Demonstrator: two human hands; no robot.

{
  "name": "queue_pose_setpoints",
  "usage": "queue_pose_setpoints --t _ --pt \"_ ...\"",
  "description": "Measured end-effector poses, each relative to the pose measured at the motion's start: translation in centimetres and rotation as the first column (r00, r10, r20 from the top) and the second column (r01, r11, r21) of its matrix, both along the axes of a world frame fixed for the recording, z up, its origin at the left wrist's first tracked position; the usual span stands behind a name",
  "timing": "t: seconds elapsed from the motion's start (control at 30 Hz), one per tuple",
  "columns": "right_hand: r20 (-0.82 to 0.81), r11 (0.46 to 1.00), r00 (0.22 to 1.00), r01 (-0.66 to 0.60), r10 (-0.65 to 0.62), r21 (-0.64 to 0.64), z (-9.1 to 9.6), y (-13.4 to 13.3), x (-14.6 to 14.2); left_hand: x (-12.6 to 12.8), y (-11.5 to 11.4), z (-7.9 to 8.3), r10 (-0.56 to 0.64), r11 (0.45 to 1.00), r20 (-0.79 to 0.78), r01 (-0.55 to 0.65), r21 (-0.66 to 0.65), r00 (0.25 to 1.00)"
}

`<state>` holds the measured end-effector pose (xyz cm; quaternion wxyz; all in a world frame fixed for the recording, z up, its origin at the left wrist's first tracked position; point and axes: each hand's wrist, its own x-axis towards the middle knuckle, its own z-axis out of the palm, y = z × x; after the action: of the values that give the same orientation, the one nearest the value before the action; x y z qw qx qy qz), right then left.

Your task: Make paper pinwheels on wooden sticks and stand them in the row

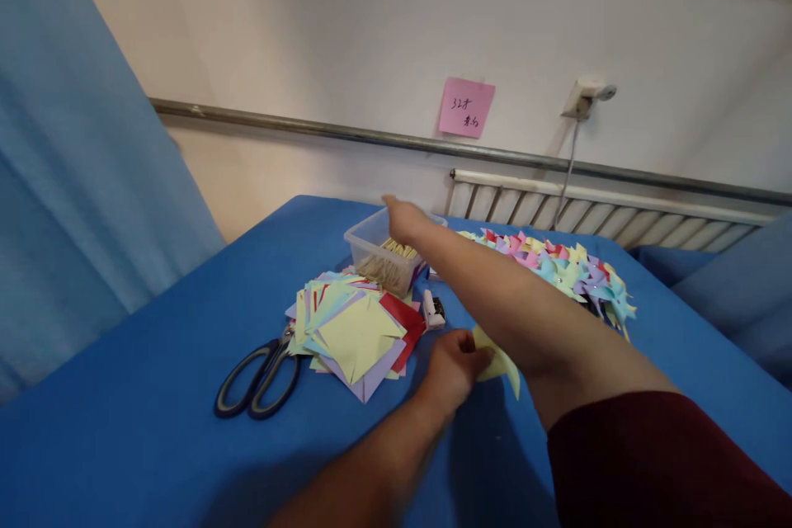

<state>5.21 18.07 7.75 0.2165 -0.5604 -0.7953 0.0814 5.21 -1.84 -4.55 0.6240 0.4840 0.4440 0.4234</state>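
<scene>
My left hand (456, 365) is closed on a folded pale yellow paper piece (504, 365), pinched between thumb and fingers just above the blue cloth. My right forearm crosses over it, hiding part of the paper. At the far end of that arm, my right hand (405, 219) is over the clear plastic box (366, 252), which holds thin wooden sticks (382, 271). Its fingers point down and away from me, hidden from view. Close to my left hand lies a small pale pink and black stapler (434, 310).
A stack of coloured paper squares (359, 334) with cut corners lies left of my left hand. Scissors (263, 379) rest partly under it. Behind my right arm is a pile of coloured paper pinwheels (557, 264). A wall rail (346, 132) and radiator (594, 214) stand beyond.
</scene>
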Motion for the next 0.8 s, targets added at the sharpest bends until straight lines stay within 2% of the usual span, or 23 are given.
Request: queue_pose_setpoints --t 0.07,0.1,0.2,0.3,0.37,0.43,0.53,0.63,0.7,0.8 --pt "-0.078 0.995 0.993 0.088 -0.084 0.054 1.2 -1.3 1.8 -0.2 0.2 0.1 -0.019 0.998 0.051 0.022 -0.062 0.999" --pt "-0.221 0.988 0.970 0.126 -0.104 0.088 1.5 -2.5 2.8 -0.4 0.3 0.2 -0.004 0.998 0.045 0.007 -0.067 0.999" --pt "-0.574 0.967 0.817 0.189 -0.059 0.170 0.3 -8.2 6.5 -0.8 0.9 0.7 0.098 0.995 -0.011 -0.098 -0.024 0.995" --pt "-0.724 0.937 0.685 0.299 -0.077 0.183 -3.8 -15.4 9.8 -0.9 1.5 1.1 0.153 0.988 -0.012 -0.153 -0.006 0.988" --pt "-0.788 0.938 0.596 0.338 -0.153 0.074 -7.1 -19.3 11.4 -0.8 1.8 1.2 0.187 0.982 -0.008 -0.187 0.012 0.982" --pt "-0.832 0.938 0.504 0.342 -0.232 -0.055 -9.8 -21.8 12.3 -0.7 1.9 1.3 0.202 0.979 0.001 -0.202 0.027 0.979" --pt "-0.883 0.956 0.388 0.229 -0.265 -0.186 -11.9 -23.2 12.6 -0.6 1.8 1.5 0.234 0.971 0.006 -0.234 0.055 0.972" --pt "-0.924 0.968 0.289 0.098 -0.250 -0.231 -12.0 -23.2 12.2 -0.8 1.9 1.7 0.281 0.954 0.001 -0.280 0.105 0.960" --pt "-0.939 0.971 0.251 0.020 -0.236 -0.239 -11.9 -23.2 11.9 -0.9 2.0 1.7 0.276 0.955 0.014 -0.275 0.114 0.961" --pt "-0.938 0.961 0.258 -0.086 -0.233 -0.263 -12.0 -23.3 11.5 -1.1 2.1 1.8 0.298 0.948 0.015 -0.298 0.107 0.954"
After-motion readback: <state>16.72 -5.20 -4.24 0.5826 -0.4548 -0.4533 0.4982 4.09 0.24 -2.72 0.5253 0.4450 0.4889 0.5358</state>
